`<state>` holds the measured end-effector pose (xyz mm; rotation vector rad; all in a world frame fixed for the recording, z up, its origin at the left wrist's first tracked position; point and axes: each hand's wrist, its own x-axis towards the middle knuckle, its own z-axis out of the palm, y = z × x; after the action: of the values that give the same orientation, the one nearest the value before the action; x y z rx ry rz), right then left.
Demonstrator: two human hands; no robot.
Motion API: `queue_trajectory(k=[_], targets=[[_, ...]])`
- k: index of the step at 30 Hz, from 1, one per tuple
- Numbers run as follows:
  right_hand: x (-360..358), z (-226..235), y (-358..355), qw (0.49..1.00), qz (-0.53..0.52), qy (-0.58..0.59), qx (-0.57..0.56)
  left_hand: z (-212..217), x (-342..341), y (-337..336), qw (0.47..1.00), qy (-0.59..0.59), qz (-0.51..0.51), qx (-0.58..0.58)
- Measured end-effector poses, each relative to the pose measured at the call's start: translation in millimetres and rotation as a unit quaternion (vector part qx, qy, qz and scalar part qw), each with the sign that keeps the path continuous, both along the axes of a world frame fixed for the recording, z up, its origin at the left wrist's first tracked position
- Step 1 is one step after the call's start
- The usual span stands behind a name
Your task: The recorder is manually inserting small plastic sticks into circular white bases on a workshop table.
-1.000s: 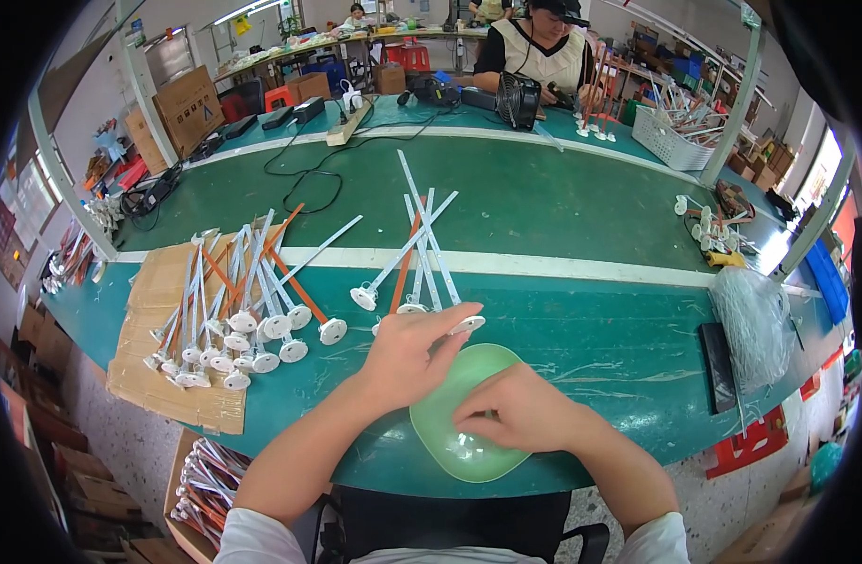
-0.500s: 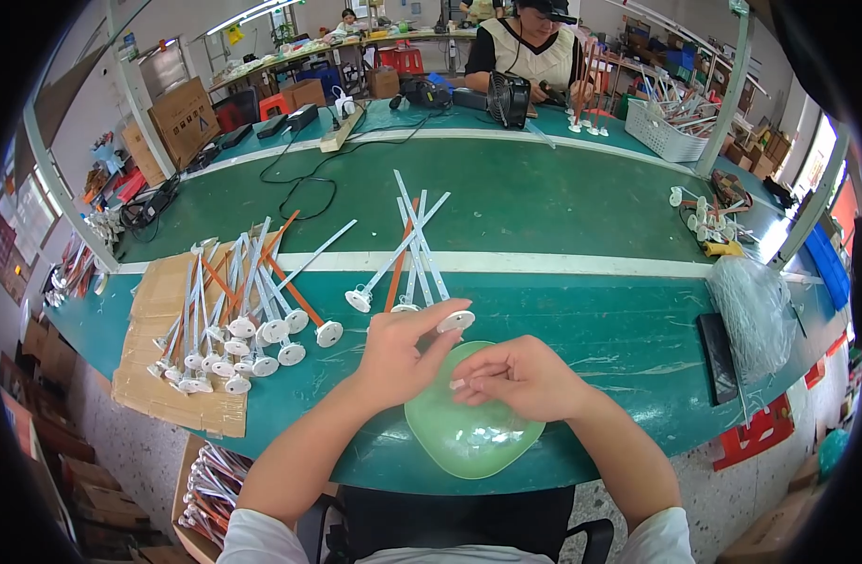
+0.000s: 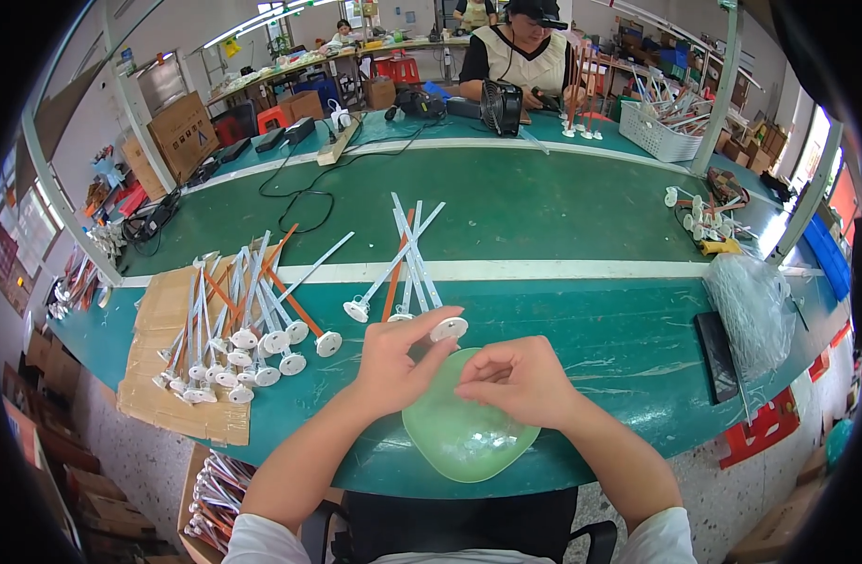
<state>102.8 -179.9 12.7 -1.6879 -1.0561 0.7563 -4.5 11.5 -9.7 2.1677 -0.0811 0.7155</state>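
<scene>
My left hand (image 3: pixel 393 365) pinches a white, disc-ended strip by its round disc (image 3: pixel 449 329); the grey strip (image 3: pixel 422 268) reaches away over the table. Close beside it, my right hand (image 3: pixel 522 381) is closed in a pinch above a light green, shiny dish (image 3: pixel 473 451). Whatever its fingertips hold is hidden now. Beyond my left hand lie a few similar strips, grey and orange, with a white disc (image 3: pixel 356 310) at the near end of one. To the left, many more disc-ended strips (image 3: pixel 262 338) are heaped on a piece of cardboard (image 3: pixel 149 376).
A box of strips (image 3: pixel 219 498) stands below the table's left edge. To the right lie a black flat object (image 3: pixel 716 357) and a clear plastic bag (image 3: pixel 751 315). Across the table, a person (image 3: pixel 520 56) works behind a small black fan (image 3: pixel 501 106), near a white basket (image 3: pixel 664 132).
The held disc has shifted slightly left and down. A small white piece that showed between my right fingertips is now out of sight. The whole view has tilted a little.
</scene>
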Motion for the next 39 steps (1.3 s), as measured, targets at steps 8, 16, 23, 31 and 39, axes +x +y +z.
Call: queue_trajectory(k=[8,16,23,31,39], targets=[[-2,-9,7,0.978,-0.083,-0.113,0.153,0,-1,-1,0.999,-0.007,-0.028,-0.025],[7,-1,-2,0.975,-0.104,-0.131,0.148,11,-4,11,0.989,-0.016,-0.149,0.01],[8,-2,-5,0.979,-0.095,-0.119,0.134,13,-3,4,0.991,-0.013,-0.129,0.026],[4,2,-4,0.979,-0.108,-0.114,0.131,14,-6,0,0.995,-0.058,-0.077,0.035],[-4,-1,0,0.969,-0.061,-0.16,0.18,11,-7,-2,0.995,-0.087,-0.053,-0.003]])
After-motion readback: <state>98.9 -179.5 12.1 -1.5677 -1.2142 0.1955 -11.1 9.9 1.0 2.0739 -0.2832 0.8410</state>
